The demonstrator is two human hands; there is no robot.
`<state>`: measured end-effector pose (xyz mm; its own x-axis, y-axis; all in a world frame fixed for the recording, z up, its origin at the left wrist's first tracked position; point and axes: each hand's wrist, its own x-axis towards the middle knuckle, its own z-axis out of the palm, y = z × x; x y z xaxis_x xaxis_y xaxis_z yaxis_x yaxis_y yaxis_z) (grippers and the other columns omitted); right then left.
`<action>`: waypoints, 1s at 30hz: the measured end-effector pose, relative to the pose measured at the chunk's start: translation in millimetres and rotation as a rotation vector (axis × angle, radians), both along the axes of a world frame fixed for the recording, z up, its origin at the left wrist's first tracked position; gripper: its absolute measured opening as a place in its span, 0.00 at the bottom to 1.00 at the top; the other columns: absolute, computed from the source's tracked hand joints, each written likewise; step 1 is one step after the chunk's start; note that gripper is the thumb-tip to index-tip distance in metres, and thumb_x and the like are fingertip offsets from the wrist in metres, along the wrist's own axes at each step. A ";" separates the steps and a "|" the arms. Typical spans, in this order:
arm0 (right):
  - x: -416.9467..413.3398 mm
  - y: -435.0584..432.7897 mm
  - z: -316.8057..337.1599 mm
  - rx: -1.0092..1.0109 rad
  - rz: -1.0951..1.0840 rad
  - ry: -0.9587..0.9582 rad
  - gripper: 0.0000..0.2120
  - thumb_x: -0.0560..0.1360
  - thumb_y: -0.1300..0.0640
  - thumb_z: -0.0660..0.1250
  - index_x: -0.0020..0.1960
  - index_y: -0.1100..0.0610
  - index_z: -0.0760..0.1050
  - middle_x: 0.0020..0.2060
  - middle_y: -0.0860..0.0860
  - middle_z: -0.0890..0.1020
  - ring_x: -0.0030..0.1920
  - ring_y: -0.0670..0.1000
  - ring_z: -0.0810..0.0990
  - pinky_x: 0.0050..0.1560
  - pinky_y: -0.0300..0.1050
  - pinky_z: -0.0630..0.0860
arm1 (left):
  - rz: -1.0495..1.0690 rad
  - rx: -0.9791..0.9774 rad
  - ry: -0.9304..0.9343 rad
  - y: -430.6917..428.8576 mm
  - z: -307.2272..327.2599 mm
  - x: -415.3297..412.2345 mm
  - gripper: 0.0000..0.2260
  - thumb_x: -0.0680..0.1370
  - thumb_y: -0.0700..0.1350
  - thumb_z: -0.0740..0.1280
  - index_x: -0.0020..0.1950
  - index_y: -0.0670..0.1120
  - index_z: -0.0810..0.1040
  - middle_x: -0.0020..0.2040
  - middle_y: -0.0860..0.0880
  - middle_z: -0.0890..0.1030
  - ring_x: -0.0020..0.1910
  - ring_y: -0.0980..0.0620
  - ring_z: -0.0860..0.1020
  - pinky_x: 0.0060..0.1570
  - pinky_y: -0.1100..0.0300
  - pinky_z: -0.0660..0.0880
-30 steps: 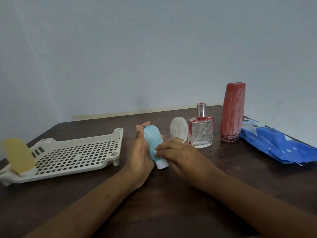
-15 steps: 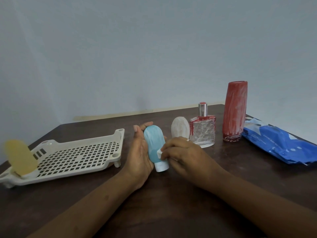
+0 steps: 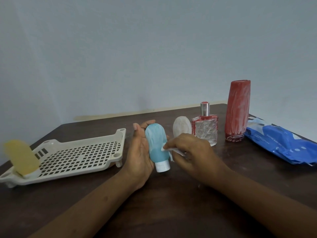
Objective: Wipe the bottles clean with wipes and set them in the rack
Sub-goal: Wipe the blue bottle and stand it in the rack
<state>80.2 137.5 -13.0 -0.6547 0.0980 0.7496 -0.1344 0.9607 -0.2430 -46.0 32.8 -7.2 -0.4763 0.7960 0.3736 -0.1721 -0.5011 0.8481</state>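
Observation:
My left hand (image 3: 139, 152) cradles a light blue squeeze bottle (image 3: 157, 145) with its white cap pointing down toward me. My right hand (image 3: 190, 152) pinches a small white wipe (image 3: 169, 150) against the bottle's right side. White smears cover the bottle's upper half. Behind my right hand stand a white oval bottle (image 3: 181, 127), a smeared glass perfume bottle (image 3: 205, 128) with a silver sprayer, and a tall red bottle (image 3: 237, 111) streaked white. A cream perforated rack (image 3: 75, 157) lies at the left, with a yellow bottle (image 3: 21, 158) standing cap-down in its near left corner.
A blue pack of wipes (image 3: 283, 143) lies at the right edge of the dark wooden table (image 3: 171, 203). A pale wall rises just behind the table's far edge.
My right hand with the wipe has slid up from the bottle's cap end to its middle. The bottle has tipped slightly more upright in my left hand.

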 end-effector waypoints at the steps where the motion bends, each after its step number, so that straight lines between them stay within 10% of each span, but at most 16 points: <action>1: 0.2 0.7 0.2 -0.007 -0.005 -0.009 0.10 0.70 0.61 0.67 0.50 0.55 0.81 0.44 0.47 0.83 0.44 0.44 0.79 0.44 0.33 0.75 | -0.002 0.001 -0.006 -0.1 0.6 -0.7 0.28 0.74 0.66 0.53 0.60 0.46 0.70 0.51 0.43 0.75 0.48 0.48 0.76 0.48 0.54 0.77; 15: -2.9 -0.8 -2.2 0.107 -0.048 -0.011 0.12 0.74 0.59 0.60 0.50 0.57 0.81 0.46 0.49 0.83 0.48 0.43 0.76 0.51 0.33 0.69 | -0.066 -0.008 -0.081 1.9 1.3 3.0 0.25 0.71 0.63 0.52 0.58 0.47 0.71 0.48 0.44 0.76 0.46 0.48 0.77 0.46 0.54 0.79; 30: -2.6 -2.7 -1.7 0.189 -0.014 -0.042 0.12 0.75 0.59 0.59 0.50 0.57 0.81 0.46 0.49 0.83 0.47 0.48 0.78 0.48 0.38 0.73 | -0.104 -0.045 -0.142 1.6 3.0 15.7 0.31 0.69 0.63 0.55 0.68 0.51 0.67 0.59 0.43 0.72 0.60 0.45 0.71 0.67 0.44 0.65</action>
